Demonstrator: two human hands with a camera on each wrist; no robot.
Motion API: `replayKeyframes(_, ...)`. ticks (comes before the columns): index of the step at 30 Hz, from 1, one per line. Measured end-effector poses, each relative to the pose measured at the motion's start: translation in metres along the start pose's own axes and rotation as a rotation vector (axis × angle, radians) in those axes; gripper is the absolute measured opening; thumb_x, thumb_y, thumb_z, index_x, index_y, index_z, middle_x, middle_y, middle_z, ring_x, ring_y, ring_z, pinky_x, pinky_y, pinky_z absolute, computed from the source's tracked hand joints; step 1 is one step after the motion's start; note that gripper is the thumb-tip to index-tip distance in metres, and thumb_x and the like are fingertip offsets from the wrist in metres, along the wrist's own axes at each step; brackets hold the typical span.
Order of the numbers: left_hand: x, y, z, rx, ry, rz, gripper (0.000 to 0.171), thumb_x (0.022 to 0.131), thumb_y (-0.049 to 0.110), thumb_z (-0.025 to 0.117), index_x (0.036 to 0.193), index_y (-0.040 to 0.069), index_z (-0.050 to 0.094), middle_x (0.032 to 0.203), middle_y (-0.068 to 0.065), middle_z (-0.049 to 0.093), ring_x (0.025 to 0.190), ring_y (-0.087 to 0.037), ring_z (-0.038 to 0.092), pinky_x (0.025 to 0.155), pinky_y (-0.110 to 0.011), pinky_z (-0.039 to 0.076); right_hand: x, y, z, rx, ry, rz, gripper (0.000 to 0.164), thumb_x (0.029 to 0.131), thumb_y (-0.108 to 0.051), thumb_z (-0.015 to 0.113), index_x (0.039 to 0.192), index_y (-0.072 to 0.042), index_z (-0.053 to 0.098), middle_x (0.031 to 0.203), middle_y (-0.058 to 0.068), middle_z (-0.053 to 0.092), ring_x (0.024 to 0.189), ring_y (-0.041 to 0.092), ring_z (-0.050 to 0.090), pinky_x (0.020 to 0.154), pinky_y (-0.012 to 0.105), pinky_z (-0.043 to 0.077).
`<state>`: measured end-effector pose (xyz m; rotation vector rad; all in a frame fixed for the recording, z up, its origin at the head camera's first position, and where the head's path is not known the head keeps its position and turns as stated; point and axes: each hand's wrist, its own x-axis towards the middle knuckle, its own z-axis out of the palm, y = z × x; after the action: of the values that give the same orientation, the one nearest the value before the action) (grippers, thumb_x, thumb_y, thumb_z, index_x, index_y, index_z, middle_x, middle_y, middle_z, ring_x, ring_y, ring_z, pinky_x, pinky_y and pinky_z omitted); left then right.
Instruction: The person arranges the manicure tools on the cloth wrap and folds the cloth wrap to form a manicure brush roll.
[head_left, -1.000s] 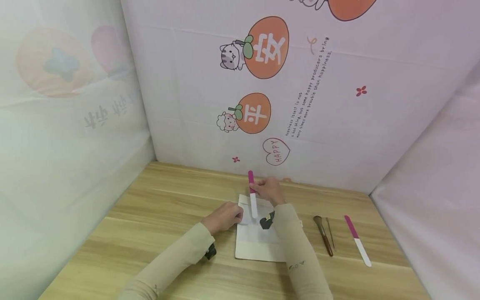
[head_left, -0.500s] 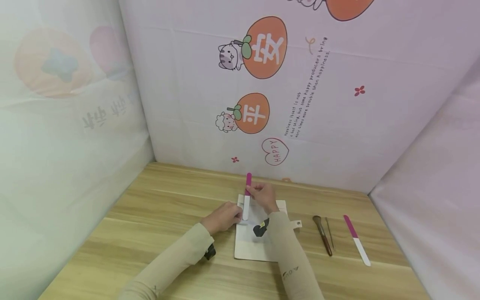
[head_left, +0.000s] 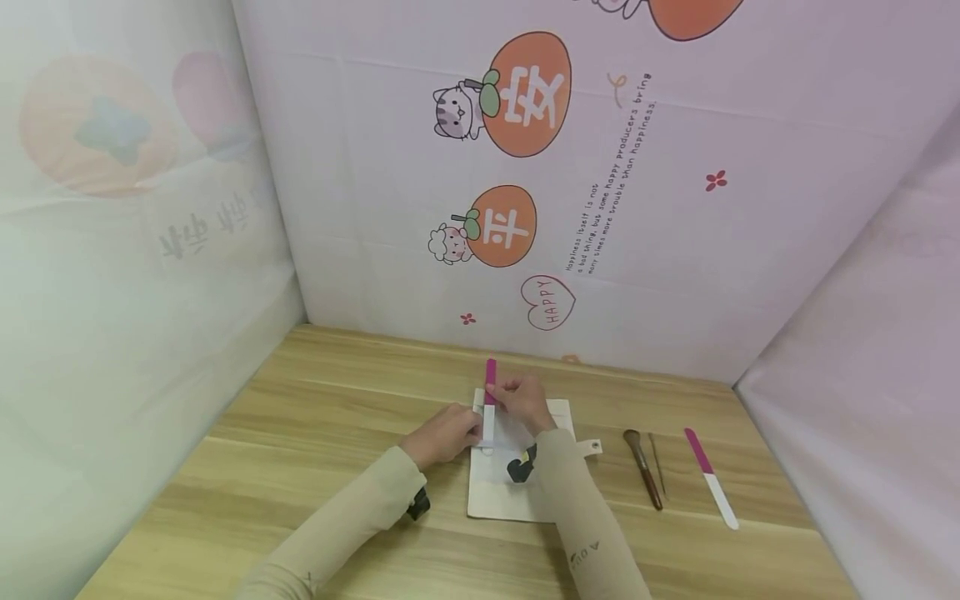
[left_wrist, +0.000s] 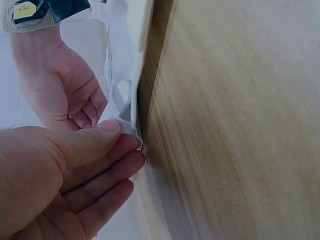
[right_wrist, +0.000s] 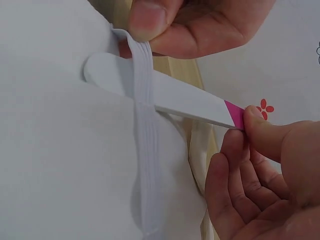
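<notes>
My right hand (head_left: 527,404) pinches a nail file (head_left: 489,425) by its magenta half, between thumb and fingers. In the right wrist view, the file's white rounded end (right_wrist: 107,72) lies under a ribbed white elastic band (right_wrist: 144,95). My left hand (head_left: 447,433) pinches that elastic and the edge beside it at the left side of a flat off-white fabric case (head_left: 498,500). Seen from the left wrist, the thumb and forefinger grip the elastic (left_wrist: 124,126) at the case edge, the other fingers curled below. The right forearm hides part of the case.
To the right on the wooden table (head_left: 360,533) lie a brush (head_left: 643,471), a thin metal tool (head_left: 657,467) and a second magenta-and-white nail file (head_left: 711,479). A strap with a snap (head_left: 591,447) sticks out from the case. Printed cloth walls (head_left: 375,208) surround the table.
My right hand has brought the nail file left and then toward me, its white end now under the elastic beside my left hand. The left hand keeps its grip.
</notes>
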<state>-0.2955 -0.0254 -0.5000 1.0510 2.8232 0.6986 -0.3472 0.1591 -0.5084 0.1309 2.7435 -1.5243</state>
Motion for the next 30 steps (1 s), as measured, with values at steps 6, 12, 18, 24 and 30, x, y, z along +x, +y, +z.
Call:
replayKeyframes(6,0.0,0.0,0.0,0.016,0.003,0.012,0.022,0.098,0.006,0.071,0.077,0.008,0.067,0.074,0.002,0.056,0.069,-0.009,0.049,0.067,-0.023,0.046,-0.006,0.0,-0.005,-0.04,-0.045,0.019,0.024,0.094,-0.027,0.081,0.082,-0.006,0.079,0.071,0.002,0.071,0.068,0.013,0.054,0.062,0.024,0.042)
replayKeyframes(12,0.0,0.0,0.0,0.013,0.012,0.016,0.022,0.098,0.006,0.072,0.077,0.008,0.066,0.073,0.002,0.056,0.068,-0.009,0.049,0.066,-0.023,0.045,-0.013,-0.001,-0.009,-0.057,-0.103,0.033,0.021,0.094,-0.024,0.081,0.083,-0.006,0.081,0.072,0.004,0.074,0.067,0.013,0.056,0.063,0.025,0.043)
replayKeyframes(18,-0.001,0.001,-0.002,-0.011,-0.008,-0.002,0.02,0.099,0.005,0.071,0.079,0.006,0.067,0.073,0.004,0.052,0.068,-0.007,0.047,0.065,-0.021,0.043,-0.019,-0.001,-0.013,-0.129,-0.204,0.079,0.017,0.094,-0.022,0.081,0.087,-0.007,0.081,0.074,0.003,0.077,0.069,0.013,0.065,0.072,0.027,0.049)
replayKeyframes(24,0.0,0.001,-0.003,-0.018,-0.016,-0.003,0.028,0.101,0.005,0.069,0.074,0.005,0.063,0.068,0.006,0.045,0.065,-0.007,0.043,0.062,-0.02,0.038,-0.023,0.0,-0.015,-0.128,-0.311,0.065,0.015,0.095,-0.019,0.079,0.094,-0.005,0.082,0.074,0.006,0.079,0.067,0.011,0.071,0.072,0.025,0.054)
replayKeyframes(30,0.0,0.0,-0.002,-0.04,-0.003,0.015,0.033,0.101,0.003,0.067,0.069,0.006,0.057,0.065,0.006,0.038,0.064,-0.008,0.04,0.061,-0.019,0.034,-0.02,0.002,-0.017,-0.154,-0.302,0.05,0.018,0.093,-0.024,0.082,0.092,-0.006,0.083,0.077,0.005,0.08,0.071,0.013,0.074,0.07,0.026,0.056)
